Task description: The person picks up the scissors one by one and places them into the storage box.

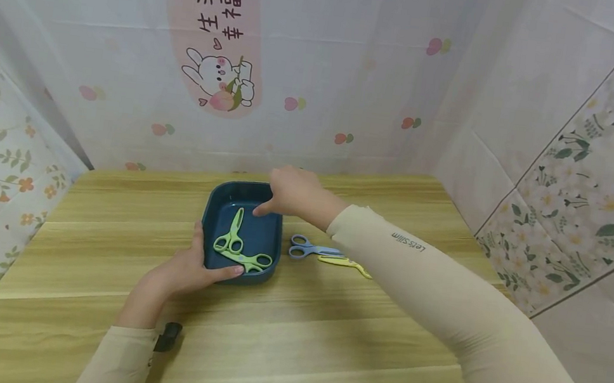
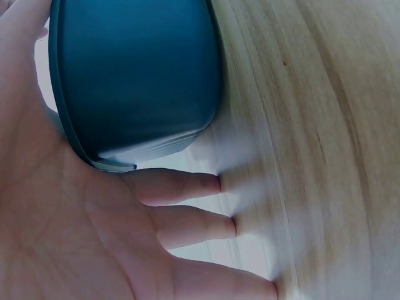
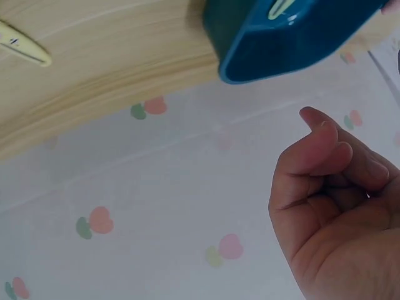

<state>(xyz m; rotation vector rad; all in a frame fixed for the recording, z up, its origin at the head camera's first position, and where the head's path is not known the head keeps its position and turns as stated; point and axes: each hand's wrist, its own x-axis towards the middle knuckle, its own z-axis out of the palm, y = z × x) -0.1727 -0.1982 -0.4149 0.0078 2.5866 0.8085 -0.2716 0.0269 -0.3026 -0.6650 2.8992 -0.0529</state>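
Note:
A dark blue rectangular tray [image 1: 215, 206] sits on the table with two pairs of green scissors inside, one pair [image 1: 232, 233] pointing away and another [image 1: 243, 262] lying across the near end. My left hand [image 1: 182, 273] spans the tray's near left corner, thumb along the near rim and straight fingers beside the left wall. In the left wrist view, three fingertips [image 2: 209, 183] reach the wood. Over the tray's far right corner hovers my right hand [image 1: 298, 192]; its loosely curled fingers [image 3: 300, 153] hold nothing in the right wrist view.
Right of the tray lie blue scissors [image 1: 308, 248] and yellow scissors [image 1: 341, 261], partly covered by my right sleeve. A patterned cloth wall [image 1: 323, 59] rises behind the wooden table [image 1: 275, 354], with more printed cloth at both sides. A black strap piece [image 1: 168, 337] shows at my left wrist.

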